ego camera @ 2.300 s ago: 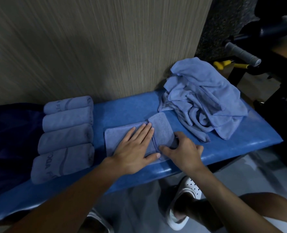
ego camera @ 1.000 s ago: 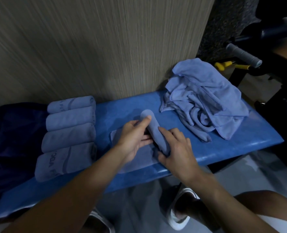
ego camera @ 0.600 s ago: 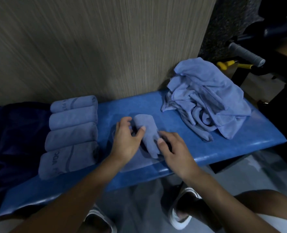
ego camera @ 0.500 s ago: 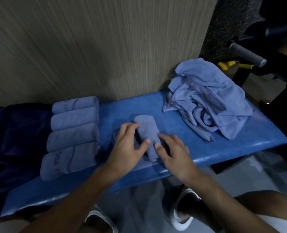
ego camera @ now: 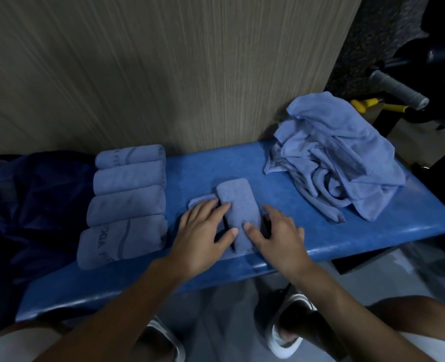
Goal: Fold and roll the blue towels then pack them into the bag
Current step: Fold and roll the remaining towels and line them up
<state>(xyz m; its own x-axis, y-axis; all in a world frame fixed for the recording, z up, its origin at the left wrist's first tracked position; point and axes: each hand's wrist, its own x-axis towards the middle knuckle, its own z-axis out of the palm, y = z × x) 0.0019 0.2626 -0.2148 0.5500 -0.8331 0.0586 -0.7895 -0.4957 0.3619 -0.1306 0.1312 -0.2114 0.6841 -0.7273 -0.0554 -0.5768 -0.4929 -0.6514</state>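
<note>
Head view, towel-rolling station:

- Half-rolled towel [ego camera: 238, 210]: it is lying at the middle of the blue padded worktop [ego camera: 242, 163], its roll running away from the person, with a short flat tail [ego camera: 200, 201] showing at its left.
- Left hand [ego camera: 203, 231]: it is resting with fairly straight fingers across the flat tail and against the roll's left flank, thumb tip touching the roll; it is gripping nothing.
- Right hand [ego camera: 277, 236]: it is cupping the near end of the roll, thumb lying on top and fingers curling down the right flank.
- Rolled towels [ego camera: 128, 202]: four are lying side by side near the left of the worktop, touching one another, one showing printed lettering.
- Loose towels [ego camera: 338, 163]: a crumpled heap is sitting at the right end, well apart from the roll.
- Bag [ego camera: 33, 205]: dark blue fabric is slumping just left of the rolled towels; its opening is not showing.
- Handling, as a judgement: the cloth is looking thin, light and limp, so the roll is likely wanting to spring loose unless pressure is going evenly along its length. Taking hold around the roll's middle, with the tail edge tucked underneath, is seeming safest for lifting.
- Progress, as a judgement: rolling is nearing its end for this piece; packing is not yet starting.
</note>
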